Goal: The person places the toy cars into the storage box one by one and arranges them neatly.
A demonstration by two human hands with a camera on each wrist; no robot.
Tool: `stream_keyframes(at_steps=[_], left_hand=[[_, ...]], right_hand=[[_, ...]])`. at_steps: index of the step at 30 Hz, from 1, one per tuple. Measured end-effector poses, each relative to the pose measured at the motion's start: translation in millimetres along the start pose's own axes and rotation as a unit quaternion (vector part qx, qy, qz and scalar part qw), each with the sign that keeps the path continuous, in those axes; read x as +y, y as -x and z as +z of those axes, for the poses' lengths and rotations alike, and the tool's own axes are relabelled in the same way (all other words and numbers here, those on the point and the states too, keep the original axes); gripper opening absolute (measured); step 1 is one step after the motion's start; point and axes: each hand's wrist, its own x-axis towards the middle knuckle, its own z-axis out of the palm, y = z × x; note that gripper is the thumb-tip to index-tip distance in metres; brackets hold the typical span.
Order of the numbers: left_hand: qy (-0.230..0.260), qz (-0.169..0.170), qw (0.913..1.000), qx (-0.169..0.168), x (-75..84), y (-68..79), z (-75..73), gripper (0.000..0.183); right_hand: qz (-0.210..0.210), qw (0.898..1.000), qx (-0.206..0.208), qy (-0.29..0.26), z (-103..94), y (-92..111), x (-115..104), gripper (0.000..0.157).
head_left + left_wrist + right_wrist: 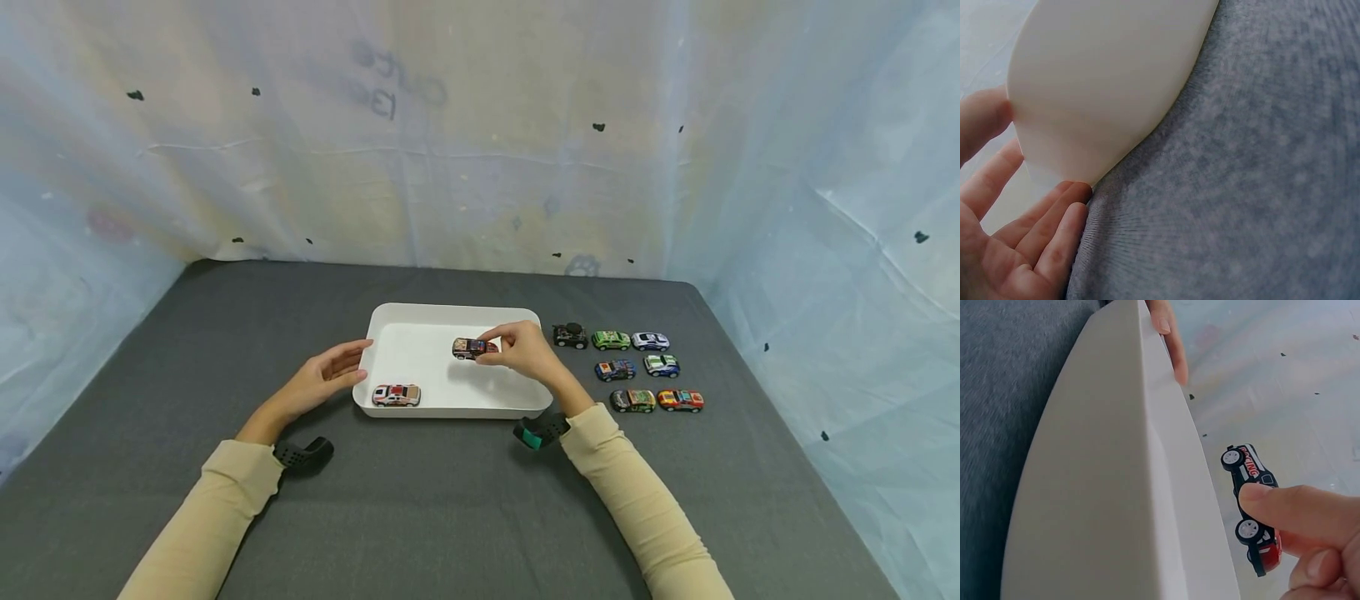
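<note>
Between thumb and fingers, my right hand pinches a black and red toy car above the white tray. In the right wrist view this toy car shows white wheels and "RACING" lettering, with the thumb across its side. My left hand is at the tray's left end, its fairly straight fingers touching the outer wall, as the left wrist view shows. A white and red toy car sits inside the tray at the front left corner.
Right of the tray, several toy cars stand in rows on the grey cloth, among them a black one with big wheels, a green one and a red and yellow one. Pale plastic sheeting hangs behind the table.
</note>
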Motion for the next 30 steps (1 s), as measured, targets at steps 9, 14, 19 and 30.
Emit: stream_keyframes(at_steps=[9,14,19,30], left_hand=[[-0.002,-0.002,1.0,0.0,0.6,-0.6,1.1,0.058],[-0.005,-0.008,1.0,0.001,-0.3,-0.3,1.4,0.058],[-0.011,-0.01,0.9999,0.002,-0.4,-0.1,1.5,0.058],[-0.025,-0.018,0.9995,0.007,0.5,-1.4,2.1,0.059]], right_hand=[[0.018,0.999,-0.013,-0.043,19.4,-12.3,-10.6,0.031],[0.024,0.998,-0.019,-0.05,31.0,-16.7,-17.3,0.032],[0.024,0.998,-0.021,-0.052,42.2,-22.8,-22.5,0.031],[0.033,0.998,-0.032,-0.047,57.5,-37.2,-35.3,0.031]])
